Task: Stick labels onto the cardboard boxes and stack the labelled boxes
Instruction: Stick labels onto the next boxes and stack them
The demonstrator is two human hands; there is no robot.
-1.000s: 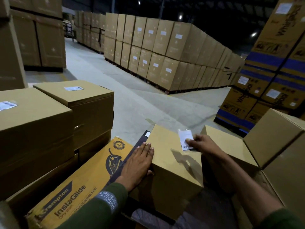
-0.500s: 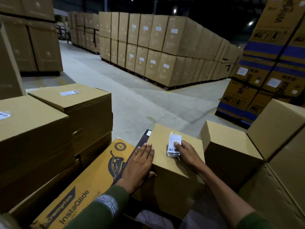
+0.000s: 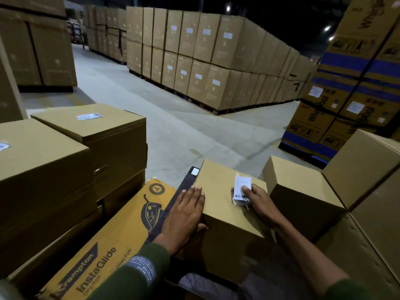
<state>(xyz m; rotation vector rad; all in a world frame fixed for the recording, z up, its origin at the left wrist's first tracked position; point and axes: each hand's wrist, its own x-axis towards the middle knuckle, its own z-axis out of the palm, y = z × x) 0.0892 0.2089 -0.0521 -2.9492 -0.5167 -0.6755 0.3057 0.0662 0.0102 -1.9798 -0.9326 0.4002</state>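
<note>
A plain brown cardboard box (image 3: pixel 218 191) stands in front of me. A white label (image 3: pixel 242 187) lies on its top near the right edge, and my right hand (image 3: pixel 258 201) presses it down with straight fingers. My left hand (image 3: pixel 185 215) rests flat against the box's left edge, thumb on the near side. Two labelled boxes (image 3: pixel 91 124) are stacked at the left, each with a white label (image 3: pixel 89 116) on top.
A yellow Crompton InstaGlide carton (image 3: pixel 108 245) lies at my lower left. Plain boxes (image 3: pixel 298 187) stand at the right. Walls of palletised cartons (image 3: pixel 207 59) and blue-banded cartons (image 3: pixel 346 87) surround an open concrete floor (image 3: pixel 173 126).
My right hand brought the label from the box's far right corner inward and laid it flat on the top. My left hand stayed on the left edge.
</note>
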